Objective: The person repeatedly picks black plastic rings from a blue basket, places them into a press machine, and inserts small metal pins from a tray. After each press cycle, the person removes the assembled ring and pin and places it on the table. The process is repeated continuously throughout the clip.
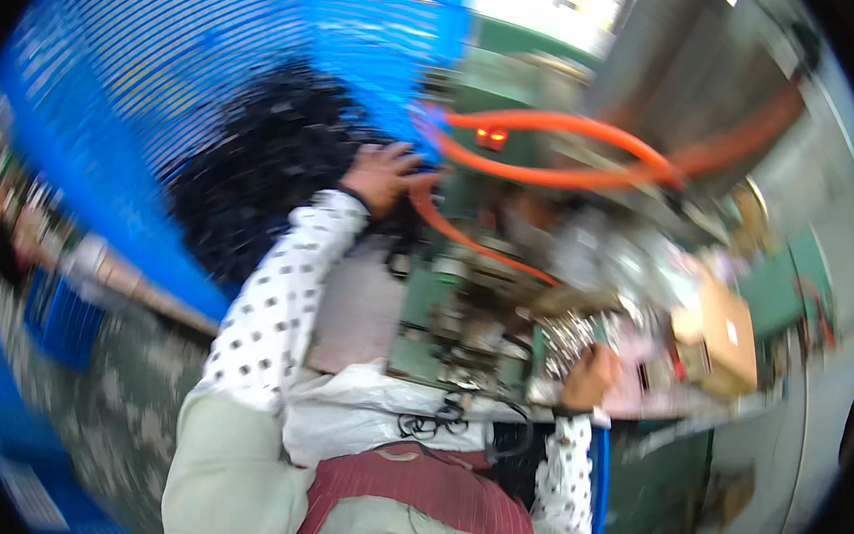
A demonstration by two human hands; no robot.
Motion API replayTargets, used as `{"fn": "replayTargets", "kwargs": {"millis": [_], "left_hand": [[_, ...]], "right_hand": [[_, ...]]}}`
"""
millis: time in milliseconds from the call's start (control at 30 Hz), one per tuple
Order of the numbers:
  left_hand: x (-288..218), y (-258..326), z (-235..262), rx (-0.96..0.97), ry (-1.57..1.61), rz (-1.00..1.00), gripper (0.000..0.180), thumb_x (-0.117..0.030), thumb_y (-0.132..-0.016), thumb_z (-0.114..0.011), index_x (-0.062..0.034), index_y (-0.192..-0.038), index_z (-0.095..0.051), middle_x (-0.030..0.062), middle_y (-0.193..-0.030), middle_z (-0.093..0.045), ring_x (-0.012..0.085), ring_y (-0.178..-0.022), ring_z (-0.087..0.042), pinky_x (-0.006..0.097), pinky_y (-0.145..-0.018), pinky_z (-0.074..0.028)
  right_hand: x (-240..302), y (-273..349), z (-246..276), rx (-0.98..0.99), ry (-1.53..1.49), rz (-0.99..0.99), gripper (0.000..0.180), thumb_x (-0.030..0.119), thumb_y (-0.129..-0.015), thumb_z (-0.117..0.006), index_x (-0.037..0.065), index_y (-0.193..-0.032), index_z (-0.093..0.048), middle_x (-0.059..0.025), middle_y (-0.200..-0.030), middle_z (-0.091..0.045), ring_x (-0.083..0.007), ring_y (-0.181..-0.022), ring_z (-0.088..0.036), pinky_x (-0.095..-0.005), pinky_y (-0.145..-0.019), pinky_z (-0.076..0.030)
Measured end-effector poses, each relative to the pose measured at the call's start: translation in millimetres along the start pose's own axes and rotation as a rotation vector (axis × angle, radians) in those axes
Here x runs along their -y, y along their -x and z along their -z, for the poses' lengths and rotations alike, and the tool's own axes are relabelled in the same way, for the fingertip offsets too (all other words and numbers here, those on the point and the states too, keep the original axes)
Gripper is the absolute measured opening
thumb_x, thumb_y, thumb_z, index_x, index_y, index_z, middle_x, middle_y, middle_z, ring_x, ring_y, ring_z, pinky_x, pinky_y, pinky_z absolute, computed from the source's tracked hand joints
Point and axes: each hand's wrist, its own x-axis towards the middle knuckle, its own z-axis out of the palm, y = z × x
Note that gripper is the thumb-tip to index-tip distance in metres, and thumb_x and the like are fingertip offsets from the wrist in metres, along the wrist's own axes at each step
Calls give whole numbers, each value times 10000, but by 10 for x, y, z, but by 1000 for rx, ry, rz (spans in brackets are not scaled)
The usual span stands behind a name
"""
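Note:
My left hand point(384, 178) reaches out at the right edge of a big pile of small black parts point(275, 165) in a tipped blue plastic basket point(118, 182). Its fingers are spread, and no held thing shows. Over a heap of small shiny metal pieces point(567, 340) on the bench's right side is my right hand point(591, 378). The fingers there are curled together, and blur hides what they may hold. Between my hands stands a small metal bench machine point(463, 320) with a green base. Motion blurs much of the picture.
An orange hose point(564, 177) loops above the machine, near a red-lit display point(491, 138). Clear plastic bags point(589, 250) and an open cardboard box point(723, 336) lie to the right. White sacking point(365, 413) hangs at the bench's front edge. More blue crates point(62, 319) stand at left.

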Motion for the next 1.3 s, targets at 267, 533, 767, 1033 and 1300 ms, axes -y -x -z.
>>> {"fn": "replayTargets", "kwargs": {"millis": [267, 533, 767, 1033, 1300], "left_hand": [[584, 339, -613, 398, 85, -58, 513, -527, -795, -561, -233, -1213, -606, 51, -1399, -428, 282, -1311, -354, 546, -1031, -301], [-246, 686, 29, 423, 82, -45, 336, -149, -835, -578, -214, -1153, -664, 113, -1239, -582, 323, -1143, -557, 467, -1004, -360], [-330, 959, 568, 214, -25, -126, 462, -42, -806, -533, -192, -1235, -612, 86, -1109, -637, 283, -1151, -549, 524, -1069, -272], [-624, 1653, 554, -697, 723, 676, 249, -151, -1017, -404, 20, -1107, -561, 75, -875, -609, 126, -719, -567, 230, -613, -444], [-1140, 2015, -526, -374, 844, 1012, 318, -292, -1030, -428, -37, -938, -595, 33, -644, -516, 143, -523, -487, 277, -484, -377]], "right_hand": [[93, -104, -255, -18, -85, -176, 79, 131, -787, -682, 142, -865, -676, -60, -730, -620, -257, -784, -588, -411, -737, -419], [-42, -81, -178, -1, -55, -252, 76, 196, -814, -690, 163, -878, -667, -17, -730, -619, -225, -805, -588, -427, -770, -399], [-16, -96, -218, 43, -89, -286, 80, 210, -816, -693, 170, -874, -654, -18, -736, -620, -233, -819, -588, -444, -791, -390], [53, -99, -132, 62, -152, -301, 41, 180, -761, -716, 208, -780, -693, 33, -757, -646, -201, -889, -557, -444, -844, -350], [34, -82, -149, 46, -163, -239, 86, 163, -720, -722, 232, -766, -699, 64, -781, -658, -204, -892, -529, -436, -839, -341]]}}
